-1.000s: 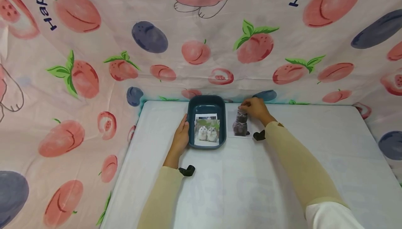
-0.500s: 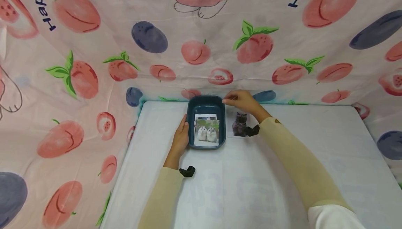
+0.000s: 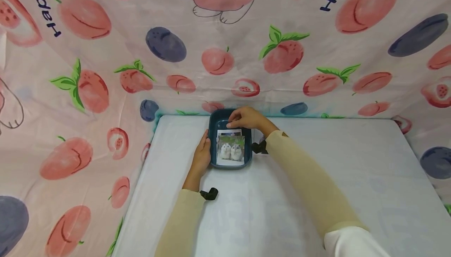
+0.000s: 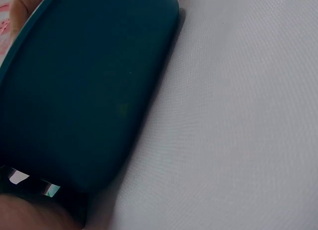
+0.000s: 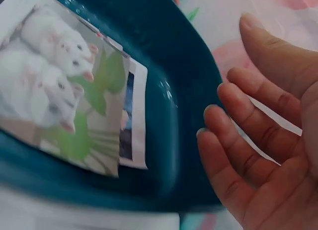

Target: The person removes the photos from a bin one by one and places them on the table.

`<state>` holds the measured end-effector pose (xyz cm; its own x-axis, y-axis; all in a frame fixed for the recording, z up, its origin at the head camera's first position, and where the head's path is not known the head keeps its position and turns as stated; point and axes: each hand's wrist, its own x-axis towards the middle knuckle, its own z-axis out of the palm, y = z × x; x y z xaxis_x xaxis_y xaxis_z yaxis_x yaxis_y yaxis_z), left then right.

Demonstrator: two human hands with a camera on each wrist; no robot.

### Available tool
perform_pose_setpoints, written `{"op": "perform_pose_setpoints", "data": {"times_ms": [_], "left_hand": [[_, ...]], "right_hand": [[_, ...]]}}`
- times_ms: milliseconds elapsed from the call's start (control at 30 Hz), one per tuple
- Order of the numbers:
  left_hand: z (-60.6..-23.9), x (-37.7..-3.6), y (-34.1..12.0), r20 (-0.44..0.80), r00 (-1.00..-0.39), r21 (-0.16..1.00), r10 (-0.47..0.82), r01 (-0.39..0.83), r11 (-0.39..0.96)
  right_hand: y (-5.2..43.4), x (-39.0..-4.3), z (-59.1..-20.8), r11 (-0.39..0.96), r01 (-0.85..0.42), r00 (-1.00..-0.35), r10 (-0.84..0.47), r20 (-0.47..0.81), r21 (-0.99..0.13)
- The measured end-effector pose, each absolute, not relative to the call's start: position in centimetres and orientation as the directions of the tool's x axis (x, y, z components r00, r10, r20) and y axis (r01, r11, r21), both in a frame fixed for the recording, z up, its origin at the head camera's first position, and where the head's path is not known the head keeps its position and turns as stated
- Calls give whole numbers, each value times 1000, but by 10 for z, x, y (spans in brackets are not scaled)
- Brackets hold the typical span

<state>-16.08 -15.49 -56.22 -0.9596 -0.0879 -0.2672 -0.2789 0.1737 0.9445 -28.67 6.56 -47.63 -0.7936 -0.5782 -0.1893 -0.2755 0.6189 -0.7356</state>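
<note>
The right hand (image 3: 248,118), fingers loosely spread and holding nothing, is hovering over the teal tray (image 3: 212,153) of hamster photos (image 3: 231,150) while the left hand (image 3: 201,156) is bracing its side and should be holding firm

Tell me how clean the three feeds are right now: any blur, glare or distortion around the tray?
Head view: evenly lit and sharp, with wide-angle bending toward the edges; the teal tray and hamster photo read clearly. Left wrist view: the tray wall fills the frame, dark and featureless. Right wrist view: soft focus, right hand blurred at close range, with a small glare spot on the tray's inner wall.
</note>
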Motion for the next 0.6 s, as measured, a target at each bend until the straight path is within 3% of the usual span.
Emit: {"op": "perform_pose_setpoints", "data": {"times_ms": [333, 600], "left_hand": [[-561, -161, -156, -263, -962, 949, -78, -272, 159], [-560, -160, -157, -265, -961, 949, -74, -274, 158]], "right_hand": [[38, -284, -490, 684, -278, -764, -583, -276, -674], [29, -283, -502, 761, -231, -784, -514, -347, -606]]}}
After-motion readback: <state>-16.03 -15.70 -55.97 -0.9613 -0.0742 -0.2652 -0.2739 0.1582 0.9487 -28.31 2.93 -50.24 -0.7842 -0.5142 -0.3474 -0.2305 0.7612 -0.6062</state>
